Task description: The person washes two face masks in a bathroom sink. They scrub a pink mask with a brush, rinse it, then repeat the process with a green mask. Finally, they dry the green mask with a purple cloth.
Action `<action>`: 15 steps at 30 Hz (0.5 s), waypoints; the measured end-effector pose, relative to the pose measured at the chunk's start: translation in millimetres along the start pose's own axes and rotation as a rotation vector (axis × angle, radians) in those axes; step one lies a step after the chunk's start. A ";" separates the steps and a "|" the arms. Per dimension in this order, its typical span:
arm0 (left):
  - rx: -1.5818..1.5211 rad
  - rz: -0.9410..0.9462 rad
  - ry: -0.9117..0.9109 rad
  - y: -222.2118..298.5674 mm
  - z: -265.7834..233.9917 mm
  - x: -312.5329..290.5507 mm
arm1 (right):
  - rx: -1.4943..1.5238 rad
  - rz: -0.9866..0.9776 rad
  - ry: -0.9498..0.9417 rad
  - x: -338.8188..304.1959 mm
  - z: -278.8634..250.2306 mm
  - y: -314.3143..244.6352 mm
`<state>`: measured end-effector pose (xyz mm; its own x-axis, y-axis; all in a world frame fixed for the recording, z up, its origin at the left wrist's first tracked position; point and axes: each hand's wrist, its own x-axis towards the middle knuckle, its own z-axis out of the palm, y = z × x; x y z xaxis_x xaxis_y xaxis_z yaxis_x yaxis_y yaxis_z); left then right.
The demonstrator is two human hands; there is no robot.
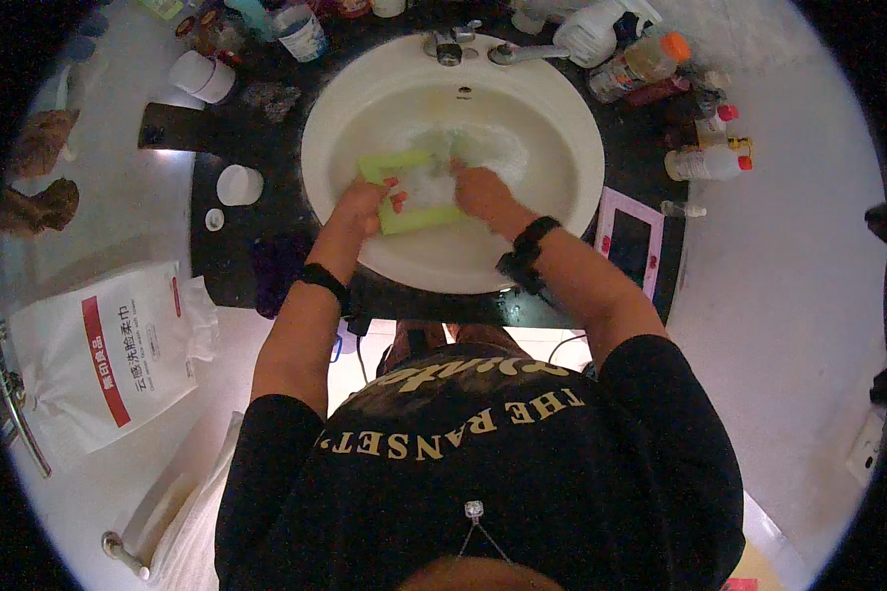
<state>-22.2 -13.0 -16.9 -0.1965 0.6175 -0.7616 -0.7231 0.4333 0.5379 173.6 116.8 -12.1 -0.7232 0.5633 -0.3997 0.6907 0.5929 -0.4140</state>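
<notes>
Over the white washbasin [577,187], my left hand [363,204] grips the left side of a light green, rectangular-looking thing [419,219]. Small red patches show by the left fingertips. The middle of the green thing looks pale, and I cannot tell whether it is hollow or covered with suds. My right hand [485,200] is closed at its right side, blurred, with the fingers curled; what they hold, if anything, is hidden. Cloudy, whitish water [498,148] lies in the basin beyond both hands.
A faucet [448,49] and a shower-like handle [522,54] stand at the basin's far rim. Bottles [646,64] crowd the right of the dark counter, with a pink-framed item [626,236] nearer. Jars and a round white lid [238,184] sit left; a white bag [118,355] hangs beside.
</notes>
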 end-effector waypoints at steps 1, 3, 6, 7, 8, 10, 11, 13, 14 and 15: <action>0.002 -0.022 0.019 -0.1 0.9 0.4 | 0.018 -0.036 -0.006 -2.0 7.4 -18.0; 0.004 -0.028 -0.005 -3.9 4.4 0.1 | 0.061 -0.126 -0.001 -3.3 12.9 -47.9; -0.136 -0.019 -0.065 -9.7 8.4 -3.9 | 0.035 -0.132 -0.014 -1.9 1.3 -57.0; -0.139 -0.003 -0.089 -10.7 7.4 -8.3 | 0.018 -0.123 -0.052 -2.1 -4.6 -50.1; -0.127 0.001 -0.091 -9.6 5.9 -12.6 | -0.020 -0.118 -0.031 -1.2 -12.2 -37.9; -0.154 0.019 -0.147 -6.1 1.2 -23.6 | -0.129 -0.065 -0.035 2.0 -25.4 -8.4; -0.192 0.027 -0.200 -4.4 -2.8 -30.5 | -0.101 -0.088 -0.061 -0.5 -27.8 5.0; -0.246 0.010 -0.232 -2.3 -2.6 -34.1 | -0.114 -0.067 -0.112 -3.4 -35.1 29.3; -0.256 -0.020 -0.218 -2.3 -1.1 -32.8 | -0.108 0.002 -0.089 -5.5 -37.2 35.7; -0.266 -0.048 -0.204 -2.8 2.7 -28.0 | -0.083 0.037 -0.082 -7.8 -38.5 39.0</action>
<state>-12.8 -29.7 3.9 -0.0408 0.7310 -0.6811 -0.8810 0.2953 0.3697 206.1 157.7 6.4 -0.6923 0.5387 -0.4802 0.7115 0.6203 -0.3300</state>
